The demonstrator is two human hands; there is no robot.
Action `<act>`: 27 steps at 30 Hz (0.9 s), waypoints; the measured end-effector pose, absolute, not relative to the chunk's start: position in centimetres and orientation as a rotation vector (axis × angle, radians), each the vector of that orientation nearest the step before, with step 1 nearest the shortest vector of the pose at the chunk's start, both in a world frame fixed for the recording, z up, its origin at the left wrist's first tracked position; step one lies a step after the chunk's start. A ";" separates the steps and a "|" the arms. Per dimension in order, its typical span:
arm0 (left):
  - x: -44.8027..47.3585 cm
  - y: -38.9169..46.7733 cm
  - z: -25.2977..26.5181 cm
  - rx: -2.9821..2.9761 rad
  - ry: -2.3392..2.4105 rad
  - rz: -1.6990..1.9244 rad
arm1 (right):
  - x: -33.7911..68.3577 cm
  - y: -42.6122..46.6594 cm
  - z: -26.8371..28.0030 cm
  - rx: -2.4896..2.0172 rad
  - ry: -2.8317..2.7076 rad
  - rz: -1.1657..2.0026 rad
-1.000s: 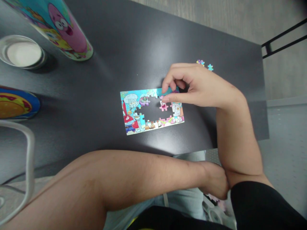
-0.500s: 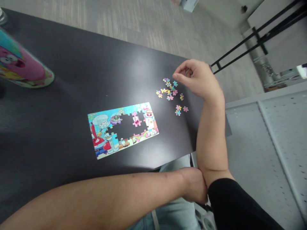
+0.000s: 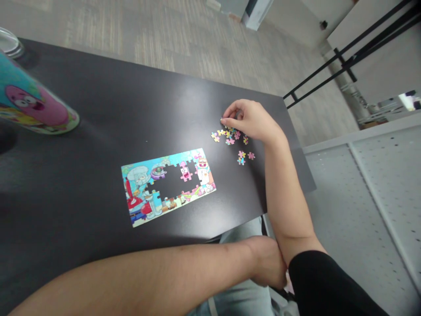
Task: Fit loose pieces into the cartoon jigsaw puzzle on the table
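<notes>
1. While the right hand (image 3: pixel 251 123) was up in the air a moment ago, now it is down on the loose pieces (image 3: pixel 232 137), fingers curled and pinching at one.
2. The puzzle (image 3: pixel 167 186) lies left and nearer, with a hole in its middle.
3. The left hand (image 3: pixel 268 263) rests by the table (image 3: pixel 98 114) edge; I cannot tell if it is closed.

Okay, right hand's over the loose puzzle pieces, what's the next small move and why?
Probably pinch one loose piece. The right hand has its fingertips down on the pile of loose pieces, and the puzzle has an open gap in its middle. The left hand rests off the table edge.
</notes>
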State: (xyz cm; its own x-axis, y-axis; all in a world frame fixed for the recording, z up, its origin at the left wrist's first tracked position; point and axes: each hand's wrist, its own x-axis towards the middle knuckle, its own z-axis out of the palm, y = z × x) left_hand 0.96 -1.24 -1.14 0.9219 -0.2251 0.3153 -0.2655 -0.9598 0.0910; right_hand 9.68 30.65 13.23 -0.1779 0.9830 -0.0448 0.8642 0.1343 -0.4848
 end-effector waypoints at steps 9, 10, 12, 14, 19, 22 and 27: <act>0.7 -0.3 -0.5 2.703 -0.703 0.517 | 9.9 30.6 12.6 -1.677 -2.201 0.611; 0.8 -0.3 -0.5 2.697 -0.710 0.499 | 9.9 30.6 12.6 -1.652 -2.201 0.632; 0.8 -0.3 -0.4 2.694 -0.716 0.479 | 9.9 30.5 12.5 -1.661 -2.162 0.635; 0.8 -0.2 -0.2 2.696 -0.718 0.490 | 10.0 30.5 12.4 -1.735 -2.115 0.568; 0.7 0.8 0.6 2.703 -0.785 0.381 | 9.7 30.3 12.8 -1.824 -2.126 0.462; 0.8 1.4 1.3 2.644 -0.827 0.351 | 9.2 30.0 13.2 -1.788 -2.117 0.596; 1.2 1.4 2.7 2.847 -0.224 0.137 | 8.2 29.5 13.4 -1.735 -2.067 0.742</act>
